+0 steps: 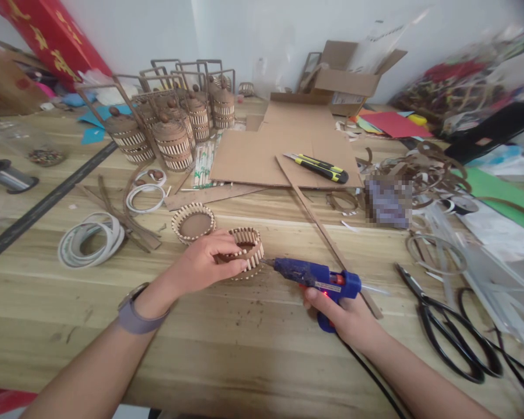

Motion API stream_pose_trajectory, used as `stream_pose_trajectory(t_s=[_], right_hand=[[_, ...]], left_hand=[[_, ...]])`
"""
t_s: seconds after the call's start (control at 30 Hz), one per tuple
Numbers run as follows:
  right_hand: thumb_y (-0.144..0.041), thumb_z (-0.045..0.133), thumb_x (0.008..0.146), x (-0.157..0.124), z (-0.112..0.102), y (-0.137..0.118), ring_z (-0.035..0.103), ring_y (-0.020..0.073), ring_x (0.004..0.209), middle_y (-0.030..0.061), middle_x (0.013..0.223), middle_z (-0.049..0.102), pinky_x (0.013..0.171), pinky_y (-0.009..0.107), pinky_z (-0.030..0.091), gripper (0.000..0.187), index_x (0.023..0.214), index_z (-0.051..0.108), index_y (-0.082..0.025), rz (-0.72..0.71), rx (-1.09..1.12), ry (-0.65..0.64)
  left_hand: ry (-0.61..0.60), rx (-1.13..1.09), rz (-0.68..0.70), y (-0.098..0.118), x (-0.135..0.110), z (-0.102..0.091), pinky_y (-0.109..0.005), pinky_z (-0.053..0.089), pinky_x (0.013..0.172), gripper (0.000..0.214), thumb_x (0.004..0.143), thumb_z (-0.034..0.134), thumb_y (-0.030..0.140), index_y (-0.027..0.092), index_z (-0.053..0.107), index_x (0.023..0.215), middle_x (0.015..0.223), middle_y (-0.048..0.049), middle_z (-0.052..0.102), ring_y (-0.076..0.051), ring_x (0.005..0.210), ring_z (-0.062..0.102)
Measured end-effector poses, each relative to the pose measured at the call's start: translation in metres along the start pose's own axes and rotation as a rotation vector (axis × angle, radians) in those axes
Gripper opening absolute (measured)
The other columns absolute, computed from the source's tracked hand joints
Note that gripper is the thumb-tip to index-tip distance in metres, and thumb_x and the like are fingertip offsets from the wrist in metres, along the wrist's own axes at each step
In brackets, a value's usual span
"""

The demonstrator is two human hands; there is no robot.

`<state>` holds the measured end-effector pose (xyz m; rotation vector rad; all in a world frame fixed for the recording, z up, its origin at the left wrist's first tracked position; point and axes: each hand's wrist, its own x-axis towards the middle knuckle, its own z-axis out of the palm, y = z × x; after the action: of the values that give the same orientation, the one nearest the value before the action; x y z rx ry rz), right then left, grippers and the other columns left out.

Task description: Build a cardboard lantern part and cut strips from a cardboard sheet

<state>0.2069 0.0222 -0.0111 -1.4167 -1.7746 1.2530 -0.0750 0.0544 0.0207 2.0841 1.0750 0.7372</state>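
Note:
My left hand [203, 263] is closed around a small round cardboard basket ringed with pale sticks [250, 247], which rests on the wooden table [244, 349]. My right hand [347, 317] grips a blue hot glue gun [321, 279]. The gun's nozzle points left and touches the basket's right side. A second round stick-ringed piece [193, 222] lies just behind my left hand. A watch with a grey strap is on my left wrist.
Several finished lantern-like baskets [172, 125] stand at the back left. A cardboard sheet [283, 151] carries a yellow utility knife [318, 167]. Black scissors [449, 334] lie at the right. Tape rolls [89, 238] lie at the left. An open box [347, 75] is at the back.

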Motion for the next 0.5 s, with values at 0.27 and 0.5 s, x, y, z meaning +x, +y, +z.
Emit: stream_pose_trajectory(t_s=[0.27,0.5], right_hand=[[-0.075,0.052,0.079,-0.0001,0.0054,-0.0051,0.048,0.0133,0.052,0.0010,0.056,0.051,0.048,0.026,0.041,0.058,0.062,0.055,-0.019,0.050,0.036,-0.004],[-0.076,0.049,0.078,0.0017,0.0041,-0.0066,0.046,0.0126,0.049,-0.0001,0.053,0.048,0.045,0.025,0.041,0.058,0.061,0.052,-0.020,0.042,0.025,-0.023]], left_hand=[[-0.003,-0.003,0.017,0.0019,0.0004,0.0006,-0.030,0.041,0.081,0.028,0.090,0.058,0.031,0.019,0.065,0.067,0.073,-0.0006,0.064,-0.017,0.081,0.055],[0.007,0.014,0.028,0.0011,0.0004,0.0016,-0.029,0.040,0.077,0.029,0.091,0.058,0.031,0.019,0.064,0.065,0.068,0.0007,0.061,-0.016,0.078,0.053]])
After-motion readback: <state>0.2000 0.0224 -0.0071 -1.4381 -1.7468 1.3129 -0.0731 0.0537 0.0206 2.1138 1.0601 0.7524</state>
